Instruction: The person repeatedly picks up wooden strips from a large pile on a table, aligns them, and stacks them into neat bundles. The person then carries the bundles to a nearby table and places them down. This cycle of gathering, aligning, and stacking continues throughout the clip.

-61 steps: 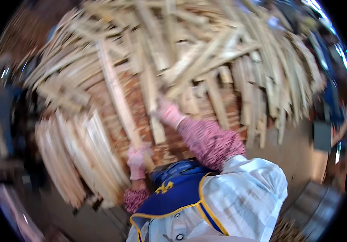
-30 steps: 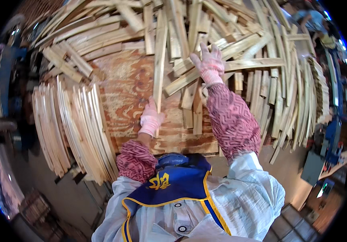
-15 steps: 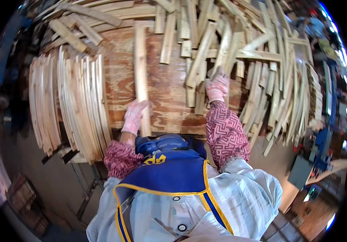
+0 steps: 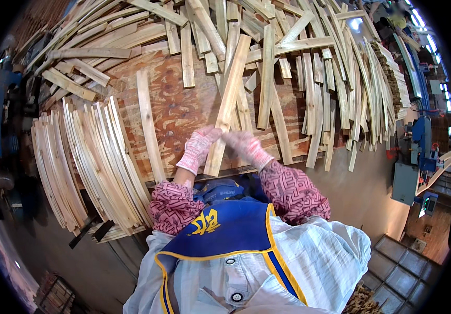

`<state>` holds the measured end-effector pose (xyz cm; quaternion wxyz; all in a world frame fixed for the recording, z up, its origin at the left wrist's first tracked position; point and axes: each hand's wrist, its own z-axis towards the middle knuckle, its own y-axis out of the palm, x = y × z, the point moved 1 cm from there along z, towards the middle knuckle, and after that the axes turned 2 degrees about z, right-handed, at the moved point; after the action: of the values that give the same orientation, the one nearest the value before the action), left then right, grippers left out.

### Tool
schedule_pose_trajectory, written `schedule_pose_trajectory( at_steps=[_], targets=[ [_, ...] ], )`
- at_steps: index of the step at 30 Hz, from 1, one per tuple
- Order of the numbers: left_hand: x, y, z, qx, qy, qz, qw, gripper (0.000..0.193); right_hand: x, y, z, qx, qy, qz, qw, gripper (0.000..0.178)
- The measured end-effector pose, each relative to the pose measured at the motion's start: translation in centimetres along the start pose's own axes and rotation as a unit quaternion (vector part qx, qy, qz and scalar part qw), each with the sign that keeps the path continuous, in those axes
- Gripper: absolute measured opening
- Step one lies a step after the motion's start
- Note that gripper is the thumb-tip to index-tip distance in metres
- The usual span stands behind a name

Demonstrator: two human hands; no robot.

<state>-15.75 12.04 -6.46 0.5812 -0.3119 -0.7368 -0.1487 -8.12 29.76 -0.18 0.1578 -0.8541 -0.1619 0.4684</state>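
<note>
A pale wooden slat (image 4: 231,102) slants in front of me, its near end close to the table's front edge. My left hand (image 4: 199,150), in a pink-and-white knitted glove, is closed on its left edge near that end. My right hand (image 4: 248,148), gloved alike, reaches the slat's right edge from the other side; motion smears its fingers. Left of my hands, a single slat (image 4: 149,125) lies apart on the plywood tabletop (image 4: 176,104). Beside it stands a row of slats packed side by side (image 4: 100,157).
Loose slats (image 4: 194,26) are heaped crosswise along the far side. More slats (image 4: 335,99) spread over the right side, some jutting past the front edge. Another packed row (image 4: 58,172) stands at far left. A grey box (image 4: 404,182) and blue machinery (image 4: 422,136) stand at right.
The slat my left hand touched now lies farther left, nearer the packed row, released. My right hand has come back from the heap, and both hands are together at another slat.
</note>
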Motion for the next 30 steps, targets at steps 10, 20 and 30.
schedule_pose_trajectory(
  at_steps=[10, 20, 30],
  targets=[
    [-4.8, -4.1, -14.0, 0.287, -0.060, 0.336, 0.895, 0.040, 0.7, -11.1, 6.5, 0.295, 0.237, -0.208, 0.902, 0.089],
    [-3.2, -5.0, -12.8, 0.259, -0.338, 0.429, 0.797, 0.096, 2.4, -1.5, -0.7, -0.069, 0.001, 0.562, 0.824, 0.051],
    [-0.6, -3.8, -10.5, 0.304, -0.101, 0.442, 0.838, 0.077, -3.2, 2.4, -0.3, -0.179, 0.075, 0.350, 0.916, 0.044]
  ],
)
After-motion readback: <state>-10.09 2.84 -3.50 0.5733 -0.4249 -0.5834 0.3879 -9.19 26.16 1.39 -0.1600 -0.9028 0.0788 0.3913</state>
